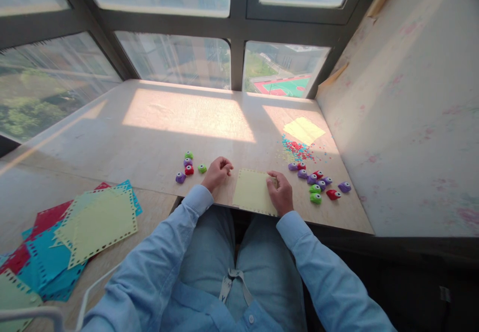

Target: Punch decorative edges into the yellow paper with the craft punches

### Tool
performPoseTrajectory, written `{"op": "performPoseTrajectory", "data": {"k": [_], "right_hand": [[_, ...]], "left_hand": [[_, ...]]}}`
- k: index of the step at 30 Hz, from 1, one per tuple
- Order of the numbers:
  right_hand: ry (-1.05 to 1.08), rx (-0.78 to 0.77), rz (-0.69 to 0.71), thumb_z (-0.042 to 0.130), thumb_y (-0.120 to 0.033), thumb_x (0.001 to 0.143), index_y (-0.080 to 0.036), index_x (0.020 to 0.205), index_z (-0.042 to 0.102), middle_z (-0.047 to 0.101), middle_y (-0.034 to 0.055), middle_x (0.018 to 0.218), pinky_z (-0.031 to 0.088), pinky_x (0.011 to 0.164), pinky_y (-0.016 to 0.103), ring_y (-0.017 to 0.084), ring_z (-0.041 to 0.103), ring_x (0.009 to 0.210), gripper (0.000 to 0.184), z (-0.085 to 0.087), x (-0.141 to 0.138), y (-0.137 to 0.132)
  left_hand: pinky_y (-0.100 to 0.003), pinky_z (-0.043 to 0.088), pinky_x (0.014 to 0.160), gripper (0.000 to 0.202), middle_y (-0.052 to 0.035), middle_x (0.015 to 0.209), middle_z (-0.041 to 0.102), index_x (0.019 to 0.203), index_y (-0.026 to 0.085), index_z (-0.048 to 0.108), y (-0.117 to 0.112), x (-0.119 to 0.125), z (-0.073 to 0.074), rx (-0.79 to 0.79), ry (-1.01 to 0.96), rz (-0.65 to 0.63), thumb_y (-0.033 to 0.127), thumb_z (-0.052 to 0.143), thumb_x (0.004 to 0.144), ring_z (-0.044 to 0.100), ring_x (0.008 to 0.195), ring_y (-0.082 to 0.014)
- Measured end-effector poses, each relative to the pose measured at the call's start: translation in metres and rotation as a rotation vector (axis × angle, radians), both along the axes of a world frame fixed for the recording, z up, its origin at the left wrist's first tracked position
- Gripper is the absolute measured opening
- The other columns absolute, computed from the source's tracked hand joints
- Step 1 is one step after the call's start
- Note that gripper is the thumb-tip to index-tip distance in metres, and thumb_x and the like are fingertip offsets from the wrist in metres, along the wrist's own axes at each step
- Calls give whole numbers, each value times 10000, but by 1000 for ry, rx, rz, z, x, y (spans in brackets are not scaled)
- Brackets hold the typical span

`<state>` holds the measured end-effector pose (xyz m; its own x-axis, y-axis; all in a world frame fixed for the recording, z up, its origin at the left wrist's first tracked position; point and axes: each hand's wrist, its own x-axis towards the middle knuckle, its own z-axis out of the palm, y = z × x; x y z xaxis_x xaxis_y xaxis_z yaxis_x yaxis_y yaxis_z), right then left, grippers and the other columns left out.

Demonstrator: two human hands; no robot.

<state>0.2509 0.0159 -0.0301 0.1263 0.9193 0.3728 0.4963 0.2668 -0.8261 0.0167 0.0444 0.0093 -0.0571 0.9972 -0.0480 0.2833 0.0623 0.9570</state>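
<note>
A pale yellow sheet of paper lies at the table's front edge before me, with small holes punched along its borders. My right hand is at the sheet's right side, its thumb and curled fingers closed at that edge. To the left of the paper, apart from it, my left hand has its fingers drawn together; whatever is between them, if anything, is hidden. A green craft punch sits just left of that hand. Beyond it are a purple punch and a red punch.
Several purple, red and green punches are grouped on the right. Behind them lie a scatter of red and blue paper bits and yellow sheets. Punched coloured sheets overlap at left. Windows and a papered wall border the table.
</note>
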Motion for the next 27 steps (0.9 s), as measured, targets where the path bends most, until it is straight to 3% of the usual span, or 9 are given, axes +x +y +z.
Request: {"op": "performPoseTrajectory", "data": {"k": [3, 7, 19, 27], "right_hand": [[4, -7, 3, 534, -298, 818, -187, 988, 671, 713, 114, 1017, 501, 925, 452, 261, 650, 989, 245, 1, 0, 0], [18, -10, 2, 533, -300, 817, -185, 986, 673, 714, 115, 1015, 500, 923, 454, 263, 652, 985, 247, 1, 0, 0], [24, -22, 0, 538, -294, 816, -187, 979, 675, 716, 110, 1005, 502, 917, 446, 258, 655, 972, 238, 3, 0, -1], [21, -25, 7, 535, -301, 816, -184, 973, 677, 717, 113, 999, 504, 913, 451, 263, 656, 969, 242, 3, 0, -1]], "left_hand": [[-219, 446, 543, 90, 0, 747, 611, 787, 157, 529, -1, 0, 6, -91, -342, 100, 150, 616, 809, 545, 560, -75], [-239, 510, 608, 173, -6, 724, 635, 835, 140, 545, -5, -2, 13, -210, -513, 149, 110, 702, 768, 611, 609, -93], [-249, 533, 693, 163, -36, 744, 680, 827, 112, 625, -11, -2, 17, -307, -565, 130, 77, 725, 704, 656, 661, -105], [-248, 518, 668, 313, -19, 728, 671, 826, 119, 683, -11, -6, 6, -230, -545, 68, 228, 843, 580, 628, 657, -102]]}}
